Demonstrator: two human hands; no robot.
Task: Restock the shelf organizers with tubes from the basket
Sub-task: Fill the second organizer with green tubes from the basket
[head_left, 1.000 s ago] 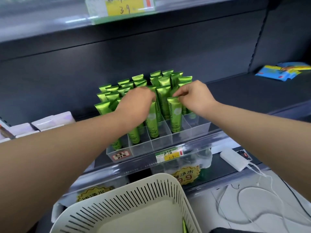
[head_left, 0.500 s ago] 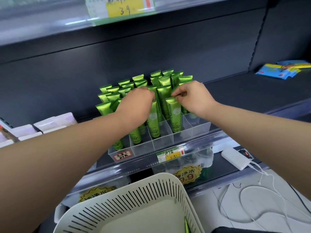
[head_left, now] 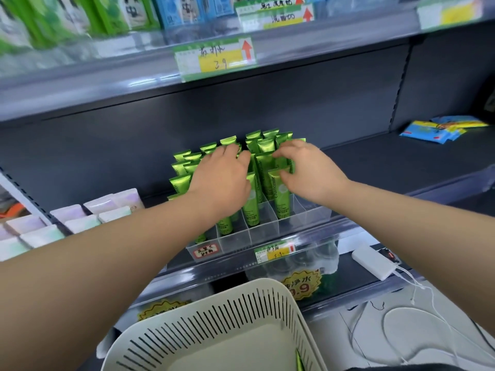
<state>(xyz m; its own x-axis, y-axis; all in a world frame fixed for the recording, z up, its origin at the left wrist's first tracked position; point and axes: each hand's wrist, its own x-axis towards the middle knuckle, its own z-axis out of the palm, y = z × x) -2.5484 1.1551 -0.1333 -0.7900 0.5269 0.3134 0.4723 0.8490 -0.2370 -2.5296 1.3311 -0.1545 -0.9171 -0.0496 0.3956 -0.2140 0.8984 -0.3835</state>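
On the dark shelf (head_left: 388, 167), left grip (head_left: 222, 180) and right grip (head_left: 310, 170), both released, rest on shiny green plastic tubes (head_left: 281, 199), apparently straightening them.

Green metallic tubes (head_left: 281, 200) stand upright in close rows, caps down and flat crimped ends up, directly under both hands. The left hand (head_left: 222, 180) lies spread over the left rows, and the fingertips of the right hand (head_left: 308, 170) touch the tops of the right rows. The tubes sit in a clear plastic shelf organizer (head_left: 305, 214) with divided lanes, whose front wall lies below the wrists. A cream basket (head_left: 214, 317) with slotted walls sits lower, between the forearms. One green tube (head_left: 299, 360) shows as a sliver against its right inner wall.
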